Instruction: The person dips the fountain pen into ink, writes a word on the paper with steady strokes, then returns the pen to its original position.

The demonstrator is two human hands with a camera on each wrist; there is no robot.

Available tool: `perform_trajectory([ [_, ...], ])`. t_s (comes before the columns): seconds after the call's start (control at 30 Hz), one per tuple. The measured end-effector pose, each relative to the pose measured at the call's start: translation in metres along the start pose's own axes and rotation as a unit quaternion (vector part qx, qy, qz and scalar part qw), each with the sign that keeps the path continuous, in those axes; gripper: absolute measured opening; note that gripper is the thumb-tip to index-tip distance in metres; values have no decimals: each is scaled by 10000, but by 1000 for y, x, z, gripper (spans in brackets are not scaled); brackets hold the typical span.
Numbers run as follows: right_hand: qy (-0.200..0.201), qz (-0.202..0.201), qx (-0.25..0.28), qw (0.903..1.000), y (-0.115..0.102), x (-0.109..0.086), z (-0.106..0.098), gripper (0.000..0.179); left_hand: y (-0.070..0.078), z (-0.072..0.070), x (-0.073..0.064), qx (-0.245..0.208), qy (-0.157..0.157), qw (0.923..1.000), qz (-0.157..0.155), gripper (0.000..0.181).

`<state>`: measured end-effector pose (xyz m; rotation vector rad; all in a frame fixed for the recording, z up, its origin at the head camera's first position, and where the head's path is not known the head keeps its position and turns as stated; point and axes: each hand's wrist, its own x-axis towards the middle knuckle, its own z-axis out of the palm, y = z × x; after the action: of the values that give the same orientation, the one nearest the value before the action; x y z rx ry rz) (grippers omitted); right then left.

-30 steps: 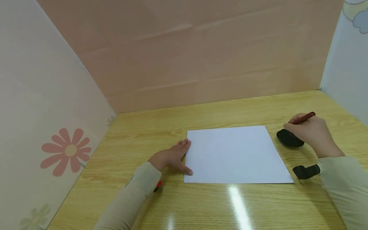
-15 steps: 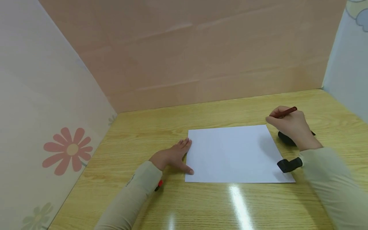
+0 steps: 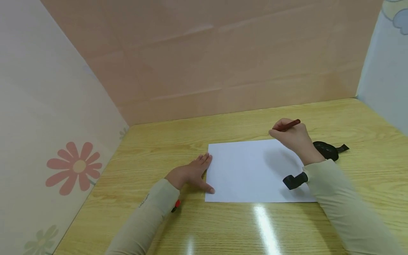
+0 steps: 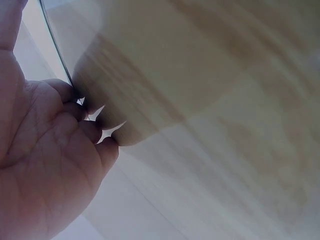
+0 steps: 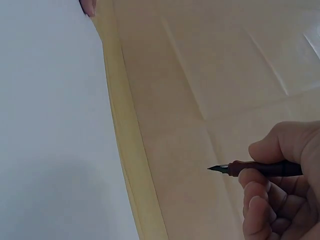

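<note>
A blank white sheet of paper [image 3: 239, 173] lies on the wooden table. My left hand [image 3: 192, 173] rests flat at its left edge, fingers spread, with thumb tip and fingertips at the margin. In the left wrist view the palm of that left hand [image 4: 45, 150] shows from below. Above the sheet's far right part, my right hand [image 3: 294, 138] pinches a dark red pen [image 3: 290, 125] between thumb and fingers. The right wrist view shows that this is a fountain pen [image 5: 265, 168], uncapped, its dark nib pointing away from the hand and clear of the paper.
To the right of the sheet lies a glossy black oval object [image 3: 326, 150] with a short flat tab, partly behind the right wrist. A brown-papered wall [image 3: 223, 71] closes the back; a flower-printed wall [image 3: 76, 106] stands at left.
My right hand has moved left with the fountain pen, from over the black oval object to above the sheet's far right part. The left hand has stayed at the left edge.
</note>
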<state>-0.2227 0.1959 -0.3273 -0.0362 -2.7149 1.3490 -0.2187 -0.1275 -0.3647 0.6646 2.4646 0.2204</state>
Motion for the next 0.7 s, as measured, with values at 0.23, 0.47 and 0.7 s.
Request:
perform_trajectory([
  [0.23, -149, -259, 47, 9995, -11, 1, 20, 18, 2, 0, 0, -9, 13, 10000, 59, 116],
  [0.47, -372, -247, 150, 9989, -14, 2, 43, 14, 3, 1, 1, 62, 48, 10000, 52, 116],
  [0.7, -660, -370, 129, 9970, -23, 4, 72, 13, 2, 0, 0, 100, 51, 9999, 12, 116],
])
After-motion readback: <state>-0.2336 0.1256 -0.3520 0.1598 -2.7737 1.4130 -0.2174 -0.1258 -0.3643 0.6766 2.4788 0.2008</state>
